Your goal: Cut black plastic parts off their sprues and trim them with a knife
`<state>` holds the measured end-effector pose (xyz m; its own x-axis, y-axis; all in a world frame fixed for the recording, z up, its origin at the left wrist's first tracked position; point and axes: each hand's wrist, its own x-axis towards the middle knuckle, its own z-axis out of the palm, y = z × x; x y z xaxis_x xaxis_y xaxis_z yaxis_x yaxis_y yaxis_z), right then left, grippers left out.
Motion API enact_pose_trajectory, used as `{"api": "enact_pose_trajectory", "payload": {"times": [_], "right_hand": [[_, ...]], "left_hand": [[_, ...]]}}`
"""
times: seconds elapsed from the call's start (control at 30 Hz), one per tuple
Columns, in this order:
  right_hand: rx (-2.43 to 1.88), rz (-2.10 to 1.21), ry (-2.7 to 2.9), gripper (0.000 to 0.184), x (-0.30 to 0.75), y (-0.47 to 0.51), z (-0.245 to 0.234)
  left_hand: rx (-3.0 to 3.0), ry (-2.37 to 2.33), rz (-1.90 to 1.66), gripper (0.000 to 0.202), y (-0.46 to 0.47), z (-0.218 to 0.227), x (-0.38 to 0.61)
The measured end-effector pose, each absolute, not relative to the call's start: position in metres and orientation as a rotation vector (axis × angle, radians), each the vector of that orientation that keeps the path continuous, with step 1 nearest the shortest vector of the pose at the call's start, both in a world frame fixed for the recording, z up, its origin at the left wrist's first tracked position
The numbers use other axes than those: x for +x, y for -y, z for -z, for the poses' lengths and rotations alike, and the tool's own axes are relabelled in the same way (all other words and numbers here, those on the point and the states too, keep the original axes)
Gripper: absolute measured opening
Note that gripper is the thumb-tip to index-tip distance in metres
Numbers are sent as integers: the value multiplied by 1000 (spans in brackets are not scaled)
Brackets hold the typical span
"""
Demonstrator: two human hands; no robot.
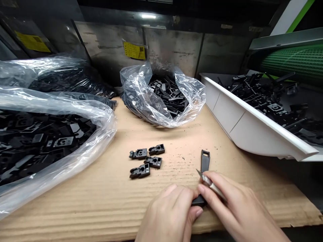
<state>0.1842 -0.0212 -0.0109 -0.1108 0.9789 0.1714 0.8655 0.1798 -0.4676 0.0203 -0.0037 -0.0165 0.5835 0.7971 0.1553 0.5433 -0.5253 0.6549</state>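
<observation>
My left hand (171,210) is closed around a small black plastic part (199,201), most of which the fingers hide. Between the thumb and fingers of my right hand (232,201) is a craft knife (211,185), its pointed blade aimed up and to the left. The right fingertips are close to the part; whether they touch it I cannot tell. Just beyond them lies a tapered black plastic piece (205,160) with a rectangular slot at its far end. Several black plastic blocks (140,171) with round holes lie grouped to the left.
Cardboard (101,208) covers the work surface, with dark shavings on it. An open clear bag (186,114) of black pieces stands at the back. Another bag (108,121) full of parts is at left. A white bin (242,124) heaped with black parts borders the right.
</observation>
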Motion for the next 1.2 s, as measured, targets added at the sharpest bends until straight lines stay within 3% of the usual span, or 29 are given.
{"api": "enact_pose_trajectory", "payload": {"times": [0.23,0.5,0.77,0.97,1.07,1.2], "right_hand": [[-1904,-419,1895,11,181,20,8],[-1939,-117,1938,18,172,26,18],[-1886,159,2149,11,171,15,17],[-1685,193,2056,45,188,36,-1],[-1675,78,1953,22,193,80,23],[-1964,-172,1842,34,196,127,98]], "left_hand": [[2125,-1007,-717,12,5,18,17],[1820,-858,-702,11,-1,6,8],[1530,-759,-695,13,-6,3,-7],[1429,-767,-765,13,-4,2,-6],[1399,-763,-795,11,-3,4,-4],[1403,-735,-824,10,-4,7,-4]]}}
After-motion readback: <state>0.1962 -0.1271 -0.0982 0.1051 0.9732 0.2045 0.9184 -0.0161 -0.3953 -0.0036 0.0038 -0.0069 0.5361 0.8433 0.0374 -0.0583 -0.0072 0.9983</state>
